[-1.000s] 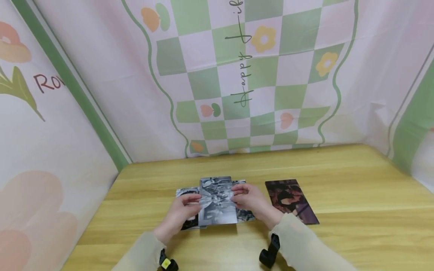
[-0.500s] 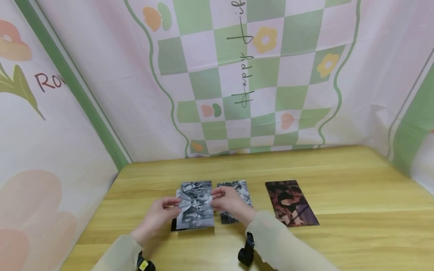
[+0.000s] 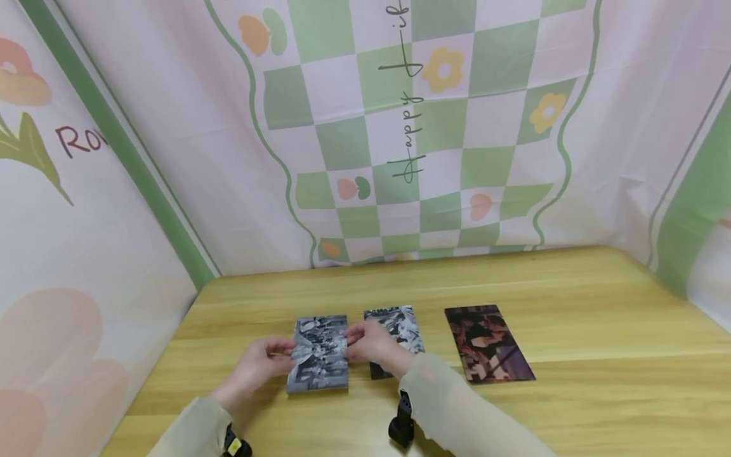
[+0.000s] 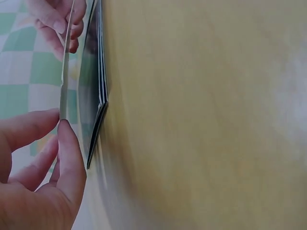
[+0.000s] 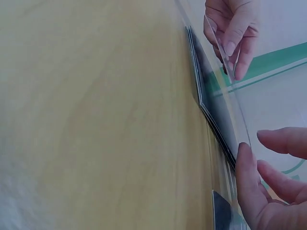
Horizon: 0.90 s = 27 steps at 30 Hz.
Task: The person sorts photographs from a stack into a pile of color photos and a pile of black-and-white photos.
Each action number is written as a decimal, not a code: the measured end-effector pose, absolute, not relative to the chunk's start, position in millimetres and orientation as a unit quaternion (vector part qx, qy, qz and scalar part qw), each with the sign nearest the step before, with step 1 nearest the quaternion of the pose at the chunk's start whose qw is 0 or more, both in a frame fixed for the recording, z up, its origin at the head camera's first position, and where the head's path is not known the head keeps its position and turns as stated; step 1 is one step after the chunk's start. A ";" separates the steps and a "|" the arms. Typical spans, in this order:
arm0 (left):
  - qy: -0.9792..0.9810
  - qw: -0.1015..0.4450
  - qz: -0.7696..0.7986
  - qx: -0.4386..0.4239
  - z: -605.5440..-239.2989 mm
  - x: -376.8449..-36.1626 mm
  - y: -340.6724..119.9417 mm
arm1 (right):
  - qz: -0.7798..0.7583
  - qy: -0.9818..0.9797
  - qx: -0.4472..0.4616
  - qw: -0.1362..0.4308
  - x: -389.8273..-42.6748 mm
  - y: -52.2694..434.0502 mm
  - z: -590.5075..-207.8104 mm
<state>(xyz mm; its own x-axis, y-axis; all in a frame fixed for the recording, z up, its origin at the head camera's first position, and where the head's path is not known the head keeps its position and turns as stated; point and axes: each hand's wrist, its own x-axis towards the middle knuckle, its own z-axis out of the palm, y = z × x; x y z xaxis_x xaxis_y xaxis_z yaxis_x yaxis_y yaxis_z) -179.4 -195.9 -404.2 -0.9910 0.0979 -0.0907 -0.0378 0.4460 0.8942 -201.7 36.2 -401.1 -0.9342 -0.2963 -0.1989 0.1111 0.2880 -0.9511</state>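
Note:
Both hands hold one black-and-white photo (image 3: 318, 353) by its side edges, just above the wooden table (image 3: 571, 298). My left hand (image 3: 285, 357) pinches the left edge and my right hand (image 3: 351, 343) pinches the right edge. The left wrist view shows the photo (image 4: 64, 81) edge-on between thumb and fingers, with a thin dark stack of photos (image 4: 98, 108) lying under it. In the right wrist view the same photo (image 5: 230, 100) hovers over that stack (image 5: 211, 108). A second black-and-white photo (image 3: 402, 324) lies just right, partly hidden by my right wrist.
A dark reddish photo (image 3: 488, 343) lies flat further right. Patterned cloth walls (image 3: 400, 127) close in the table at the back and both sides. Black wrist-camera straps (image 3: 400, 425) sit on both sleeves.
Both hands carried the held photo leftward and lowered it over the left pile. The middle photo, covered a second ago, now shows.

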 end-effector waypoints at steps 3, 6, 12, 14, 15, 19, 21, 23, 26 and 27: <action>0.852 0.061 0.520 0.021 -406.1 -180.3 -196.6 | -0.573 0.797 -0.065 0.178 -202.1 36.9 -400.9; 0.857 0.058 0.512 0.014 -406.6 -180.5 -196.9 | -0.554 0.810 -0.071 0.179 -202.8 37.2 -401.1; 0.863 0.051 0.502 0.008 -408.0 -181.5 -197.5 | -0.568 0.797 -0.073 0.191 -203.7 35.9 -402.1; 0.864 0.048 0.501 0.006 -408.6 -181.9 -197.6 | -0.574 0.792 -0.071 0.196 -203.8 35.6 -402.1; 0.864 0.048 0.502 0.004 -408.8 -181.9 -197.8 | -0.574 0.792 -0.071 0.196 -203.8 35.5 -402.2; 0.865 0.045 0.499 0.001 -410.0 -181.8 -196.7 | -0.577 0.790 -0.070 0.194 -203.0 35.8 -402.5; 0.867 0.043 0.497 -0.002 -409.6 -181.0 -195.8 | -0.580 0.788 -0.073 0.192 -202.7 35.6 -402.9; 0.869 0.039 0.494 -0.009 -409.0 -180.5 -194.6 | -0.583 0.786 -0.075 0.191 -202.3 35.4 -402.8; 0.872 0.036 0.488 -0.018 -408.0 -179.5 -193.9 | -0.585 0.784 -0.076 0.191 -202.1 35.5 -403.1; 0.873 0.037 0.487 -0.021 -407.9 -179.6 -193.9 | -0.586 0.784 -0.075 0.191 -202.0 35.8 -403.1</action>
